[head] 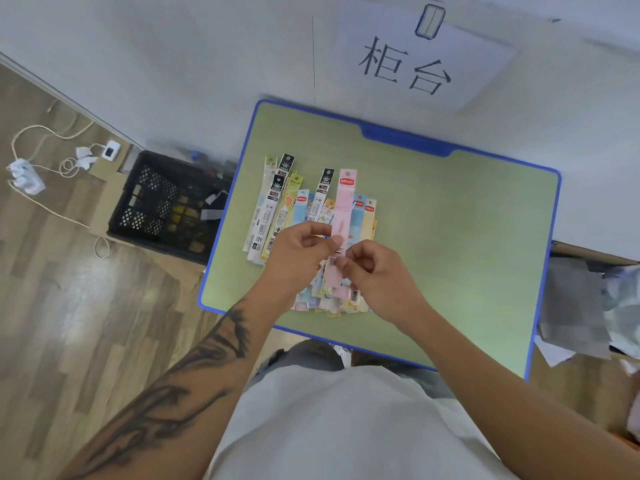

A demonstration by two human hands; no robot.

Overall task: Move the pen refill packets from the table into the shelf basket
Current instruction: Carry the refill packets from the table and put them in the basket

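- A long pink packet (344, 216) sits over the middle of the heap, its far end pointing away from the person; both hands pinch its near part
- The left hand (298, 252) grasps the packet between thumb and curled fingers from the left side; the forearm behind it bears dark tattoo marks
- The right hand (375, 271) grasps the same packet just nearer, thumb and forefinger closed on it, other fingers curled
- The heap of packets (294, 209) lies fanned on the left half of the table; black-and-white ones at the far left, pale blue and yellow ones beside and under the pink one
- The table (450, 237) has a green top and a blue rim
- A black crate (162, 202) stands on the wooden floor, just left of the table
- A paper sign (415, 60) hangs on the far wall; a white cable (41, 168) trails on the floor at far left
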